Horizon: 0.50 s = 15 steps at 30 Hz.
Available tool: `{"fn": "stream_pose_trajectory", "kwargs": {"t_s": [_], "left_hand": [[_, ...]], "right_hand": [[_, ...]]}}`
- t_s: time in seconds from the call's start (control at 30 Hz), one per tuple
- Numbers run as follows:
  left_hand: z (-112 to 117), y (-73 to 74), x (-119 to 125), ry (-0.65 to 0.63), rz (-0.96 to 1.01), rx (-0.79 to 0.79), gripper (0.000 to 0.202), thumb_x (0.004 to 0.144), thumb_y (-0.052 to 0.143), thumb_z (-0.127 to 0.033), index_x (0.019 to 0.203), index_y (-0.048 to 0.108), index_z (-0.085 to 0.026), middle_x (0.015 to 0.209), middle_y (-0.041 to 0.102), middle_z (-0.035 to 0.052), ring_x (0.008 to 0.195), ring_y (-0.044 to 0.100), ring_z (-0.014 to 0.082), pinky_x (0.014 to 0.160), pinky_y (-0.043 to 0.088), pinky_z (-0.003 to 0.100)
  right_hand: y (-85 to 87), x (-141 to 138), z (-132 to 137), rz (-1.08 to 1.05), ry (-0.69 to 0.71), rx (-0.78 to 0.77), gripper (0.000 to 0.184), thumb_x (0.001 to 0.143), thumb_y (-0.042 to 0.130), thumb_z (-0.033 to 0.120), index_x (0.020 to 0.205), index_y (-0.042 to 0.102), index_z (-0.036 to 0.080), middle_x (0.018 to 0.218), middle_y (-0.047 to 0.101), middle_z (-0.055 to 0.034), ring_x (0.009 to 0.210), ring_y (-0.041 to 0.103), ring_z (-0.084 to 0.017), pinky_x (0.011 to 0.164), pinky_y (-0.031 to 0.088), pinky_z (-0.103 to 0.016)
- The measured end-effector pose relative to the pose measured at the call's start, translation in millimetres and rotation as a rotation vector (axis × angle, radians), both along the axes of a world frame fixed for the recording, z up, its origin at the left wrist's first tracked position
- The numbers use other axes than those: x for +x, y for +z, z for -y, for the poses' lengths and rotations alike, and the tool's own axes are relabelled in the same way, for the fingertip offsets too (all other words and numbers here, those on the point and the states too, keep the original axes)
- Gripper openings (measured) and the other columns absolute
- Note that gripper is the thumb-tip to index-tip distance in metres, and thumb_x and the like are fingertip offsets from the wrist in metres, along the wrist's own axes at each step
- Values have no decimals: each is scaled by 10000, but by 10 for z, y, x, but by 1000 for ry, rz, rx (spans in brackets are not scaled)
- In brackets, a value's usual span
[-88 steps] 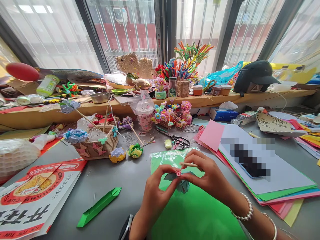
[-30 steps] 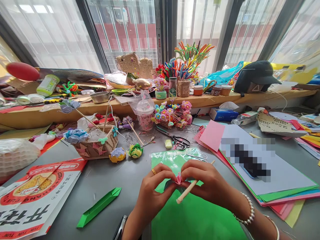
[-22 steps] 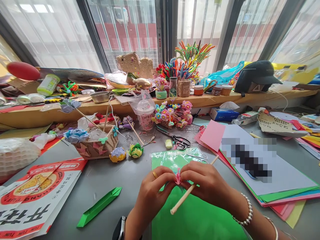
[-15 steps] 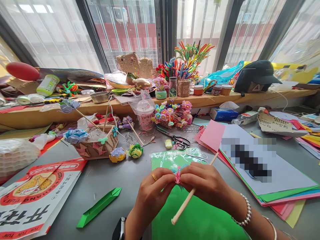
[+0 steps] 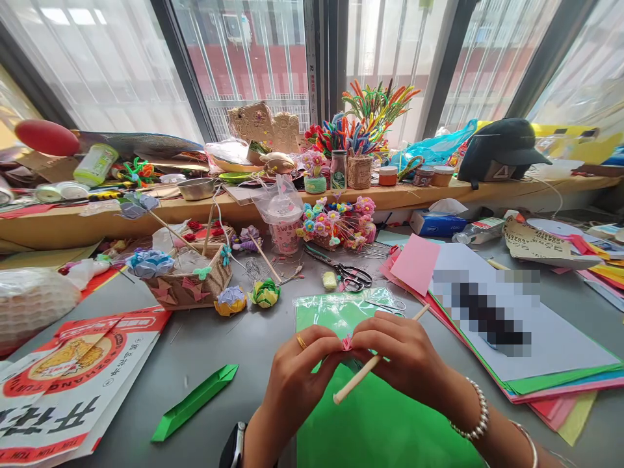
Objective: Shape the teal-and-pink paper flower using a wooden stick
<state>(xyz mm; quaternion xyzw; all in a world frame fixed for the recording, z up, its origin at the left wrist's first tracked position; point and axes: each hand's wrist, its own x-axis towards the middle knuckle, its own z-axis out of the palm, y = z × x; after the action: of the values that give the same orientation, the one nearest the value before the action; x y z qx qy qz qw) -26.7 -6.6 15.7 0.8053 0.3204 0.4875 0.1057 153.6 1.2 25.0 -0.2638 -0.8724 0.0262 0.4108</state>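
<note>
Between the fingertips of both hands is a small pink folded-paper flower [image 5: 346,342], mostly hidden by the fingers. My left hand [image 5: 299,367], with a ring, pinches its left side. On its right side my right hand [image 5: 407,354] pinches too, and a thin wooden stick [image 5: 355,382] runs slantwise through that hand's grip. Below both hands lies a green sheet [image 5: 385,422] in a clear sleeve. A folded green paper strip [image 5: 195,403] rests on the grey table to the left of my left hand.
Black-handled scissors [image 5: 355,278] and small scissors [image 5: 390,305] lie beyond the hands. A cardboard box [image 5: 188,289] with paper flowers stands left, near a printed paper bag [image 5: 82,383]. Stacked coloured paper [image 5: 526,325] lies right. A crowded wooden ledge [image 5: 273,207] runs along the windows.
The pink paper flower has tipped between my fingertips, and its bluish part has gone from sight. The stick's near end has risen a little. Both hands stay in almost the same place.
</note>
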Motion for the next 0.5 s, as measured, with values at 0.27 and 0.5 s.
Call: {"fn": "stream_pose_trajectory", "kwargs": {"t_s": [0.27,0.5], "left_hand": [[4,124,8,-36,29,-478,43,743,616,-203,716,618,-170,664,615,7,646,584,145,608,462,249],[-26,116,-3,-157,167,-800,69,728,618,-230,751,601,-168,735,645,17,714,622,157,669,497,262]], "right_hand": [[77,-1,-5,-78,-37,-386,96,827,567,267,783,593,185,696,619,-2,645,539,-127,583,383,-229],[68,-3,-30,-69,-30,-578,105,805,598,250,725,601,182,663,609,26,597,513,-100,526,351,-197]]}}
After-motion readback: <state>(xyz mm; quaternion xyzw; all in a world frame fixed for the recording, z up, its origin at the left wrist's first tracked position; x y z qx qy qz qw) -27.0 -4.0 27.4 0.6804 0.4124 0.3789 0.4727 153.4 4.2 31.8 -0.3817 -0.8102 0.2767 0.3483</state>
